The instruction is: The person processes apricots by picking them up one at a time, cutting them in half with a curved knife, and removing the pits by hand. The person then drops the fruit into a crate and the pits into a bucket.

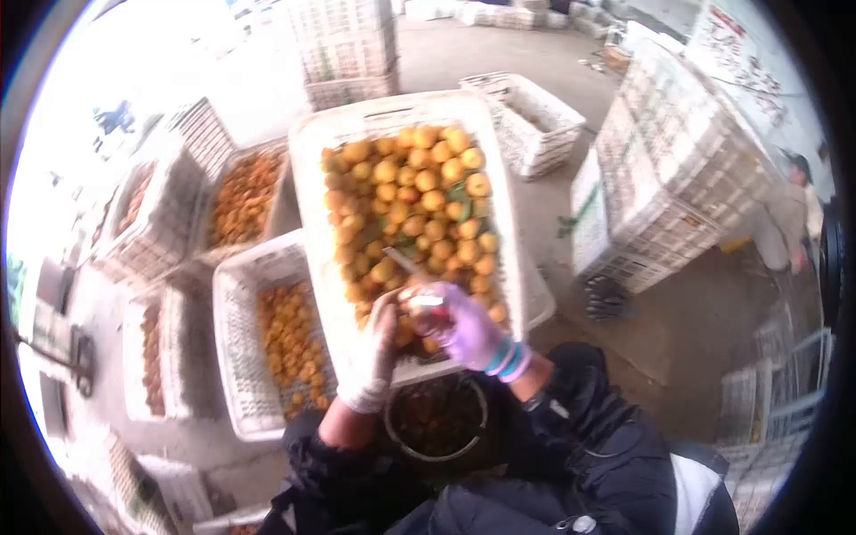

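My left hand, in a whitish glove, is closed around what looks like an orange fruit, mostly hidden by the fingers. Close beside it, my right hand wears a purple glove with a teal band at the wrist. It grips a small tool with a narrow pale blade pointing up and left; a shiny reddish part shows at the fingers, and blur hides its exact kind. Both hands are over the near end of a large white crate full of yellow-orange fruit with some green leaves.
Below the hands, between the knees, stands a round bucket with dark scraps inside. A lower white crate on the left holds more fruit. Further fruit crates line the left. Stacked crates and another person are at right.
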The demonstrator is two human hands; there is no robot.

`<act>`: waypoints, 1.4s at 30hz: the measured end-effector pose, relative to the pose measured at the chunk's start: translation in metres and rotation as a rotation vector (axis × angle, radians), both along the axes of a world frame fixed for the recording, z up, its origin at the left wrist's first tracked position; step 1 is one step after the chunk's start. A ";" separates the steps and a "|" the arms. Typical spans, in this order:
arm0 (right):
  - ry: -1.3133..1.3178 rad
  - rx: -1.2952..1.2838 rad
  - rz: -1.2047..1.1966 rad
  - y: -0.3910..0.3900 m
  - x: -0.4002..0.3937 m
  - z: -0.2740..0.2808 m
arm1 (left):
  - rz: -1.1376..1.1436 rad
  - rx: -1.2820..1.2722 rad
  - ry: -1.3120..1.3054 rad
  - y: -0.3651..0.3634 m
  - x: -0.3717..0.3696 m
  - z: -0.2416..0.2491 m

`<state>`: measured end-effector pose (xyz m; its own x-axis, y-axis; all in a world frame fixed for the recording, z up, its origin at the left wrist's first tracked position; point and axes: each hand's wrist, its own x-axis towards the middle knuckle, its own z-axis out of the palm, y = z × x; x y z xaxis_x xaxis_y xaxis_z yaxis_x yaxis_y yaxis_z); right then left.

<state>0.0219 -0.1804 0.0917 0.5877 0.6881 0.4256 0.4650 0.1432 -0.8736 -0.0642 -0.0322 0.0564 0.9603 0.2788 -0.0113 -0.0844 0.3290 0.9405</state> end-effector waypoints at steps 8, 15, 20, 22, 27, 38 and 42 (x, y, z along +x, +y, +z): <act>0.260 -0.086 0.013 -0.002 -0.010 0.002 | -0.197 -0.083 -0.003 -0.011 -0.006 0.040; 0.242 -0.048 -0.062 0.007 -0.016 -0.005 | -0.137 -0.109 0.045 -0.015 -0.008 0.031; 0.357 -0.140 -0.103 0.007 -0.015 0.011 | -0.155 -0.189 0.095 -0.009 -0.007 0.036; 0.447 -0.144 -0.124 0.006 -0.012 0.004 | -0.132 -0.248 0.139 -0.011 -0.003 0.041; 0.685 0.007 0.045 0.007 -0.004 -0.012 | -0.176 -0.377 0.116 -0.009 -0.004 0.043; 0.956 0.147 0.043 -0.005 0.014 0.015 | 0.042 0.239 0.442 0.010 0.001 0.023; 0.377 -0.054 -0.001 0.007 0.009 -0.001 | -0.010 -0.180 0.339 0.005 -0.001 0.027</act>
